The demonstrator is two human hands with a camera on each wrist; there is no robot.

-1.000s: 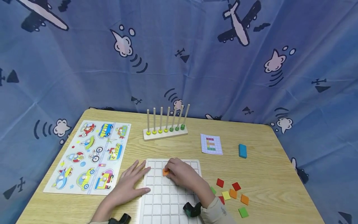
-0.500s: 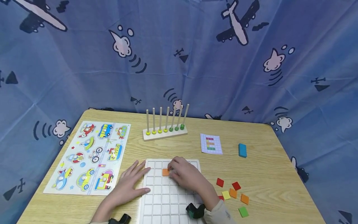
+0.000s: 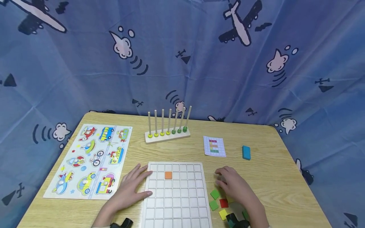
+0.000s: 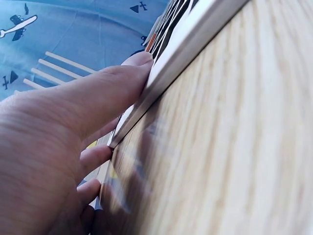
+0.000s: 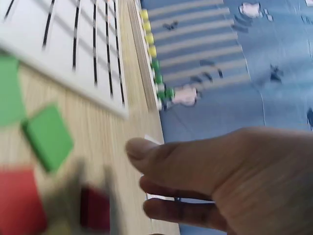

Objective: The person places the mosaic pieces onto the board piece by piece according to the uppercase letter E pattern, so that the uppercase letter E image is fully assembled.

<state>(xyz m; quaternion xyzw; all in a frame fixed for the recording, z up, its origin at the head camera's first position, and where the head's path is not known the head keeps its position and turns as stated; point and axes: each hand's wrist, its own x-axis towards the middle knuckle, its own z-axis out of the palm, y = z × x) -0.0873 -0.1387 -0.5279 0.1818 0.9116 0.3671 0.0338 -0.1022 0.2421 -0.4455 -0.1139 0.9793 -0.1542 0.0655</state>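
A white grid board [image 3: 181, 202] lies on the table with one orange square tile [image 3: 168, 175] in a cell near its top left. My left hand [image 3: 132, 188] rests at the board's left side, fingers spread; in the left wrist view the thumb [image 4: 117, 83] touches the board's edge. My right hand [image 3: 233, 185] hovers right of the board with loosely bent fingers and holds nothing. Below it lie green tiles [image 3: 214, 194], a red tile [image 3: 223, 203] and a yellow tile [image 3: 223, 214]. The right hand and forearm hide other tiles.
A vehicle peg puzzle [image 3: 91, 161] lies at the left. Behind the board stands a rack of upright rods [image 3: 168, 136] with yellow and green rings. A printed grid card [image 3: 214, 146] and a blue block [image 3: 246, 152] lie at the back right. A blue curtain [image 3: 182, 63] hangs behind.
My right hand has let go of the orange tile, which stays on the board, and has moved right to above the loose tiles. My left hand has stayed at the board's edge.
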